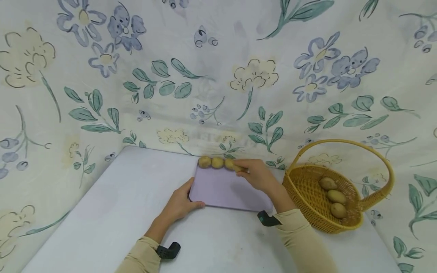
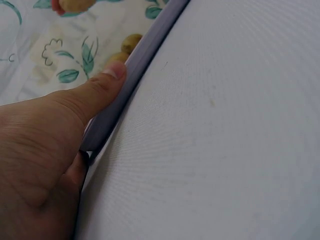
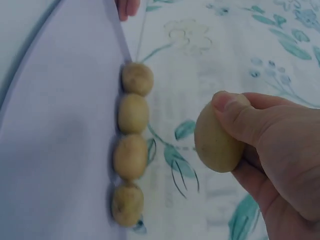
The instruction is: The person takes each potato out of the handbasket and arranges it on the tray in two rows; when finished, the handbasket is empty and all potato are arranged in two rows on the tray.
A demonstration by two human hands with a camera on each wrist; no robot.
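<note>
A lilac board (image 1: 222, 187) lies flat on the white table, with a row of potatoes (image 1: 217, 163) along its far edge. My left hand (image 1: 181, 203) grips the board's near left corner; its thumb (image 2: 102, 90) lies against the board's edge in the left wrist view. Over the far right of the board, my right hand (image 1: 257, 174) pinches another potato (image 3: 215, 137) between thumb and fingers. In the right wrist view this potato is held apart from the row, which the hand partly hides in the head view.
A yellow wicker basket (image 1: 304, 212) with a tall handle stands at the right of the board, and three potatoes (image 1: 336, 196) lie in it. Floral cloth (image 1: 218, 76) hangs right behind the table (image 1: 136, 189).
</note>
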